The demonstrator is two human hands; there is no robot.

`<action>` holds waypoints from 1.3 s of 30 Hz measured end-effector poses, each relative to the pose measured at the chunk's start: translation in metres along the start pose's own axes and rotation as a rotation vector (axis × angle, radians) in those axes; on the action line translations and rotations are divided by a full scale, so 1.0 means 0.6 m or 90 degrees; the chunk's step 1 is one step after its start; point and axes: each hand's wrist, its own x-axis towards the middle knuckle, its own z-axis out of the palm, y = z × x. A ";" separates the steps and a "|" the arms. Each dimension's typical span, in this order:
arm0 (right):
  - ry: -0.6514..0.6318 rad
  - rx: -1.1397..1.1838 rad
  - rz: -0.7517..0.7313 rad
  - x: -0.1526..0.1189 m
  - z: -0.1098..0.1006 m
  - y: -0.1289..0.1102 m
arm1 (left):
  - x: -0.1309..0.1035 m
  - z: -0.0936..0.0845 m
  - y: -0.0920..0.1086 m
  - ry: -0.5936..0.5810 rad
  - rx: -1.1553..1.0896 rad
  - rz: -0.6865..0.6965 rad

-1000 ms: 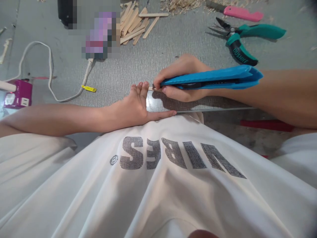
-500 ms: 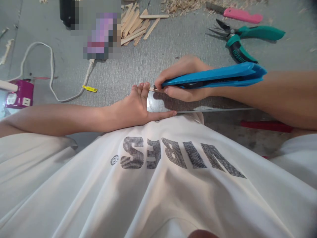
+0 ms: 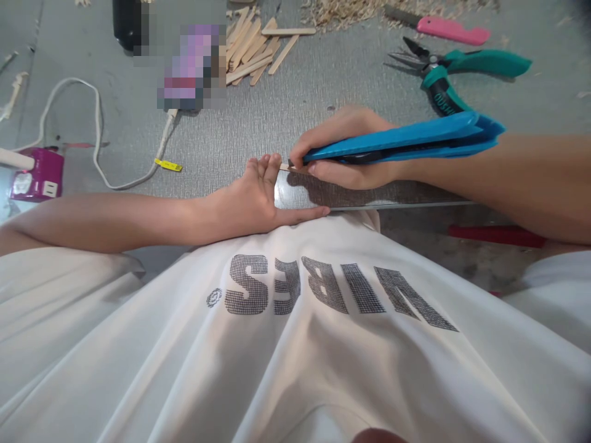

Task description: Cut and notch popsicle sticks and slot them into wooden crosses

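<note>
My left hand (image 3: pixel 256 194) rests at the table's near edge, its thumb stretched out to the right, well apart from the fingers. Its fingertips press on the end of a thin wooden craft stick (image 3: pixel 284 167). The rest of that stick is mostly hidden by both hands. My right hand (image 3: pixel 344 147) is closed around a knife (image 3: pixel 397 140) with a blue folding handle, which runs back over the wrist. A short bit of dark blade shows at the stick, just right of the left fingertips.
Loose craft sticks (image 3: pixel 252 49) lie in a pile at the back, beside wood shavings (image 3: pixel 341 11). Green-handled pliers (image 3: pixel 484 61) and a pink-handled knife (image 3: pixel 452 29) lie back right. A white cable (image 3: pixel 98 135) loops on the left near a purple adapter (image 3: pixel 39 175).
The knife's handle end has shifted slightly up and to the right, with the blade still at the stick. My left hand has barely moved.
</note>
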 end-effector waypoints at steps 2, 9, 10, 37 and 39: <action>0.000 -0.024 -0.013 -0.001 0.002 0.003 | -0.001 0.001 0.002 0.001 0.052 0.028; 0.001 -0.018 -0.024 -0.001 -0.006 -0.009 | -0.007 0.017 0.009 0.022 -0.075 -0.064; -0.002 -0.015 -0.018 -0.002 -0.009 -0.011 | -0.008 0.017 0.010 0.017 -0.085 -0.067; -0.016 0.033 0.031 0.001 -0.009 -0.007 | 0.002 0.014 0.035 0.081 0.122 -0.054; -0.019 0.034 0.019 0.001 -0.009 -0.004 | 0.001 0.015 0.034 0.075 0.106 -0.051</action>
